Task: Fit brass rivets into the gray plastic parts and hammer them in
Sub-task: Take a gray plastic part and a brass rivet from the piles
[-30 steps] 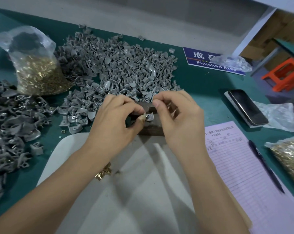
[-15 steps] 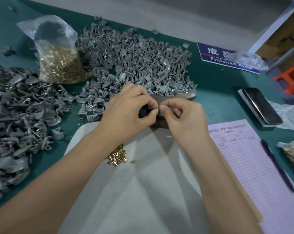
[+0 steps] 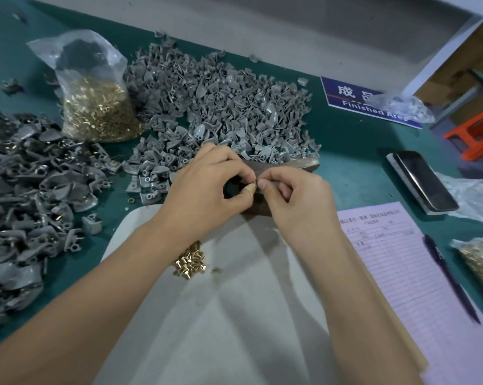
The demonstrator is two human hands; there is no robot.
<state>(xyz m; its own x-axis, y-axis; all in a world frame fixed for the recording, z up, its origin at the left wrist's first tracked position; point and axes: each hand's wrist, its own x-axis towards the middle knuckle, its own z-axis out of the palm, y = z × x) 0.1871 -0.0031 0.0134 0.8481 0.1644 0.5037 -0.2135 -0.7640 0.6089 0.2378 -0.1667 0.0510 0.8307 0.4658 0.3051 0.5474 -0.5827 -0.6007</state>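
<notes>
My left hand and my right hand meet fingertip to fingertip above a dark metal block. Both pinch a small gray plastic part, which the fingertips hide almost entirely. A tan cover sits on my left thumb tip. A small heap of loose brass rivets lies on the gray mat under my left wrist. Behind the hands spreads a big pile of gray plastic parts. A second, darker pile of gray parts, some showing brass, fills the left side.
A clear bag of brass rivets stands at the back left, another bag of rivets at the right edge. A phone, a pink form, a pen and a blue sign lie to the right on the green table.
The gray part seen between my fingers a second ago is now covered by the closed fingertips. The view has swung left, baring the loose rivets.
</notes>
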